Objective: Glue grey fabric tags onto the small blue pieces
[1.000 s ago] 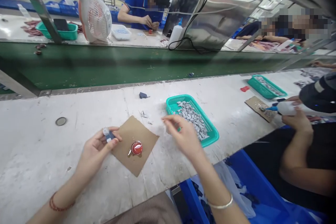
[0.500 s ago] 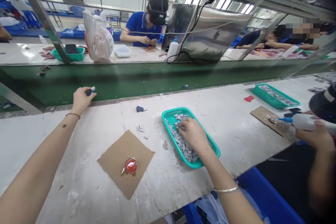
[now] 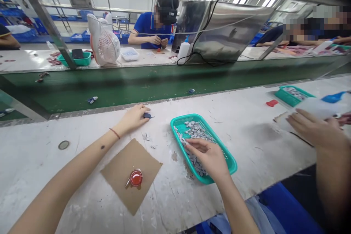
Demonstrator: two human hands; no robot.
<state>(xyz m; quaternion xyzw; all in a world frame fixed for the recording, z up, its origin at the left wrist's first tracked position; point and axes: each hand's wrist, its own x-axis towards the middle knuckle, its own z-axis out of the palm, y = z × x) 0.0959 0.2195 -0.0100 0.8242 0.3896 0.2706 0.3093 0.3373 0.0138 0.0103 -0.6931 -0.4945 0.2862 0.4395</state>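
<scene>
My left hand (image 3: 134,117) reaches to the far part of the white table, its thumb and fingers closed around a small dark blue piece (image 3: 147,115). My right hand (image 3: 211,155) is over a teal basket (image 3: 233,166) of small grey-white pieces (image 3: 196,128). Its thumb and index tips are close together; whether a piece is between them I cannot make out. Between my arms lies a brown cardboard square (image 3: 120,170) carrying a round red pendant-like piece (image 3: 136,178) with a metal rim. Another dark blue and white piece (image 3: 92,99) rests on the green strip.
At right, a co-worker's hand (image 3: 315,128) holds a white bottle (image 3: 312,108) near a second teal basket (image 3: 292,98) and a red scrap (image 3: 271,103). A metal post (image 3: 51,18) rises at left. Across the green strip (image 3: 137,84), a person (image 3: 145,25) works beside a fan (image 3: 105,45).
My left hand let go of the dark blue and white piece on the green strip and moved right to the other dark blue piece. My right hand shifted slightly toward me, its fingers less buried in the pieces.
</scene>
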